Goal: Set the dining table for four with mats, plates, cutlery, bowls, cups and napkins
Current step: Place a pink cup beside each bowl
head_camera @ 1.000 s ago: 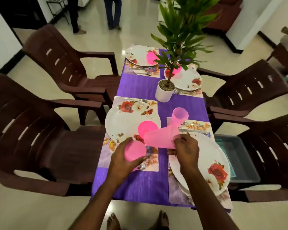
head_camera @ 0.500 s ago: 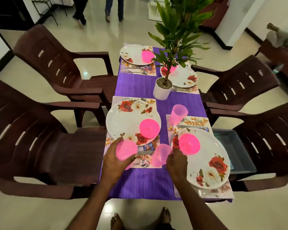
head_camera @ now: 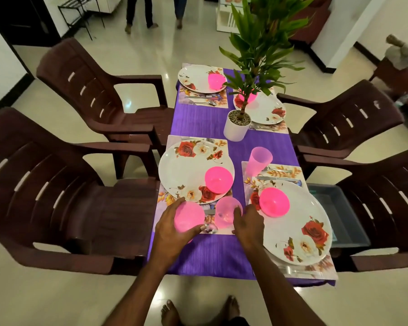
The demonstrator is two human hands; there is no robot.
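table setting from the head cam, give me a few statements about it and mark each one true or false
1. Each of the four plates has a pink bowl on it. True: near left plate with bowl, near right plate with bowl, far left plate with bowl, far right plate with bowl partly behind the plant.
2. The left hand is empty. False: it grips a pink cup.
3. The right hand holds a cup over the near left mat. True.
4. The upright cup stands at the far left setting. False: it stands by the near right mat.
5. The plant pot is black. False: it is white.
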